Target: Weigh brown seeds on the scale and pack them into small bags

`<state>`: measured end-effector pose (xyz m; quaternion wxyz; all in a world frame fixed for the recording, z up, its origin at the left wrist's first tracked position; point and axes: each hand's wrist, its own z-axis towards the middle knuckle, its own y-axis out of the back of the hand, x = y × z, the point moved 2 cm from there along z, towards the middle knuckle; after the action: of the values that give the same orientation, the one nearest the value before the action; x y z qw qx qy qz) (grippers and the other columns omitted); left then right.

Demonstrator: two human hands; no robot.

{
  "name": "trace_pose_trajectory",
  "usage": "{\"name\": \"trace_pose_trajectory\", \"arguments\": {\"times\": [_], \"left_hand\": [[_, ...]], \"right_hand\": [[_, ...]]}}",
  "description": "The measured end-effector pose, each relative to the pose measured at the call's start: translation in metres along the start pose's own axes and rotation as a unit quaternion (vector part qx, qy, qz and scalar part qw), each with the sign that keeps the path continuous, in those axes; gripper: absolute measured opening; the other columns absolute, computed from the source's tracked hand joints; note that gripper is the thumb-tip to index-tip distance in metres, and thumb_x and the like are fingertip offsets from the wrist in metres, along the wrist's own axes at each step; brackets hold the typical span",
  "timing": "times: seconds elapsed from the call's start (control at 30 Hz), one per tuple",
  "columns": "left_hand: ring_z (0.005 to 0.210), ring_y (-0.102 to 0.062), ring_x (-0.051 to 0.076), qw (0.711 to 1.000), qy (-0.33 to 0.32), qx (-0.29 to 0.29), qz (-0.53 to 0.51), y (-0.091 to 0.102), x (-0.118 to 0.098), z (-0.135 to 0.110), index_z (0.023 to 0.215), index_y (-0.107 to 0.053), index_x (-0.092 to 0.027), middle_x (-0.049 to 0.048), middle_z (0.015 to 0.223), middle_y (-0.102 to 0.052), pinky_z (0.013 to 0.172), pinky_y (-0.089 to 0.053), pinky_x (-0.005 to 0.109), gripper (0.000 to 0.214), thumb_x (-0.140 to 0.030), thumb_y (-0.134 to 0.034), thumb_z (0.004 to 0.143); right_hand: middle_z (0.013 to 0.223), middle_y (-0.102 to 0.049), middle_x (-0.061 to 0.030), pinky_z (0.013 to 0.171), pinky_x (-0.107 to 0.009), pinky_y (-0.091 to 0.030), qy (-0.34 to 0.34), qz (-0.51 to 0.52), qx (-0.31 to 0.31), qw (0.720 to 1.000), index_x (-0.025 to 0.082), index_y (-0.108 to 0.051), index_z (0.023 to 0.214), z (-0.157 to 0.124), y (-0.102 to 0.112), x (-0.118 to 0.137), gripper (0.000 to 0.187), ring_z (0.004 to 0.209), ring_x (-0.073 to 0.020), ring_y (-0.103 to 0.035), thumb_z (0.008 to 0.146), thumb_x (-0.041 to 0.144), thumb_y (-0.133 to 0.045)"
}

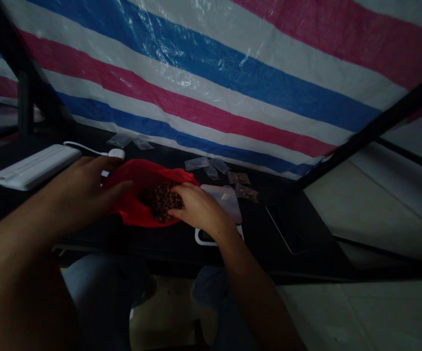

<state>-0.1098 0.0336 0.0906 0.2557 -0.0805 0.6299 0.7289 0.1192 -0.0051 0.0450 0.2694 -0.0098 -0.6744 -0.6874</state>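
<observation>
A red plastic bag (133,212) lies with its mouth spread, and a heap of small brown pieces (165,200) shows inside. My right hand (198,204) reaches in from the right. Its thumb and forefinger are apart at the heap; the other fingertips are hidden. At the bag's left rim is my left hand (90,187), its thumb stretched over the opening and apart from the fingers. Beneath my right wrist sits a white device with a pale flat top (225,200), perhaps a small scale, partly covered by my arm.
Several clear little bags (198,164) lie behind the red bag; two filled bags (246,192) hold brown bits. A phone (286,229) lies right. A long white case (37,165) and white cable (82,146) are left. Striped sheeting (196,73) hangs behind the black table (328,258).
</observation>
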Motion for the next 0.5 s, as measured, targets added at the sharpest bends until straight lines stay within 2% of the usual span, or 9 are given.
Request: {"name": "trace_pose_trajectory", "arguments": {"times": [0.03,0.1,0.13,0.17,0.2,0.23,0.3,0.4,0.5], "left_hand": [[0.105,-0.068,0.037,0.999,-0.016,-0.025,0.035,0.003,-0.004,-0.001,0.135,-0.062,-0.013,0.0169,0.123,-0.066,0.096,-0.056,0.053,0.074,-0.06,-0.051,0.079],[0.111,-0.066,0.037,0.995,-0.048,-0.061,0.055,0.005,-0.015,-0.004,0.128,-0.067,-0.014,0.0154,0.12,-0.067,0.102,-0.053,0.052,0.061,-0.053,-0.051,0.084],[0.109,-0.068,0.033,0.996,-0.067,-0.049,0.037,0.002,-0.022,-0.004,0.123,-0.07,-0.017,0.0125,0.117,-0.068,0.101,-0.054,0.048,0.052,-0.048,-0.052,0.086],[0.101,-0.07,0.03,0.996,-0.087,-0.007,0.014,-0.005,-0.028,-0.004,0.116,-0.073,-0.02,0.009,0.112,-0.071,0.097,-0.056,0.044,0.041,-0.042,-0.054,0.086],[0.093,-0.072,0.027,0.992,-0.11,0.063,-0.011,-0.015,-0.033,-0.004,0.109,-0.075,-0.022,0.0063,0.106,-0.073,0.09,-0.058,0.041,0.033,-0.035,-0.054,0.087],[0.094,-0.072,0.025,0.982,-0.136,0.127,-0.037,-0.027,-0.037,-0.003,0.111,-0.075,-0.024,0.005,0.11,-0.075,0.09,-0.058,0.038,0.032,-0.03,-0.052,0.089],[0.104,-0.072,0.024,0.966,-0.171,0.186,-0.06,-0.052,-0.038,0.001,0.116,-0.073,-0.023,0.0067,0.12,-0.075,0.095,-0.055,0.036,0.032,-0.026,-0.055,0.089],[0.111,-0.07,0.028,0.97,-0.138,0.2,-0.001,-0.079,-0.027,0.012,0.12,-0.071,-0.019,0.0129,0.125,-0.073,0.094,-0.053,0.038,0.036,-0.024,-0.06,0.087],[0.109,-0.071,0.029,0.97,-0.122,0.21,0.018,-0.087,-0.021,0.018,0.123,-0.071,-0.02,0.0121,0.123,-0.075,0.089,-0.053,0.037,0.038,-0.027,-0.061,0.087]], "right_hand": [[0.132,-0.066,-0.0149,0.105,-0.039,-0.048,0.003,-0.005,-0.006,1.0,0.013,-0.066,0.125,0.002,-0.002,0.0,0.042,0.125,-0.0267,-0.061,0.088,0.03,-0.077],[0.134,-0.064,-0.0146,0.108,-0.04,-0.047,0.012,-0.013,-0.009,1.0,0.014,-0.066,0.125,0.007,-0.008,0.001,0.042,0.13,-0.0277,-0.057,0.087,0.03,-0.078],[0.133,-0.064,-0.0145,0.108,-0.04,-0.047,0.015,-0.017,-0.006,1.0,0.014,-0.067,0.124,0.009,-0.01,0.001,0.041,0.131,-0.0279,-0.056,0.088,0.028,-0.078],[0.132,-0.064,-0.0145,0.107,-0.041,-0.047,0.016,-0.021,-0.004,1.0,0.013,-0.068,0.124,0.011,-0.012,0.002,0.039,0.13,-0.028,-0.056,0.088,0.027,-0.077],[0.13,-0.065,-0.0148,0.106,-0.041,-0.047,0.015,-0.026,-0.001,1.0,0.013,-0.068,0.122,0.013,-0.014,0.002,0.036,0.127,-0.0279,-0.057,0.089,0.025,-0.075],[0.128,-0.067,-0.0151,0.105,-0.04,-0.048,0.014,-0.032,0.002,0.999,0.012,-0.069,0.121,0.014,-0.015,0.003,0.032,0.125,-0.0276,-0.059,0.091,0.024,-0.074],[0.122,-0.069,-0.015,0.102,-0.039,-0.049,0.014,-0.044,0.004,0.999,0.011,-0.071,0.115,0.015,-0.015,0.004,0.024,0.118,-0.0261,-0.062,0.093,0.02,-0.069],[0.115,-0.072,-0.0125,0.099,-0.035,-0.048,0.018,-0.049,0.005,0.999,0.013,-0.074,0.109,0.016,-0.012,0.006,0.017,0.112,-0.0229,-0.065,0.095,0.012,-0.063],[0.11,-0.074,-0.0118,0.095,-0.032,-0.049,0.015,-0.041,0.009,0.999,0.013,-0.076,0.103,0.016,-0.008,0.007,0.019,0.106,-0.0212,-0.067,0.095,0.008,-0.059]]}}
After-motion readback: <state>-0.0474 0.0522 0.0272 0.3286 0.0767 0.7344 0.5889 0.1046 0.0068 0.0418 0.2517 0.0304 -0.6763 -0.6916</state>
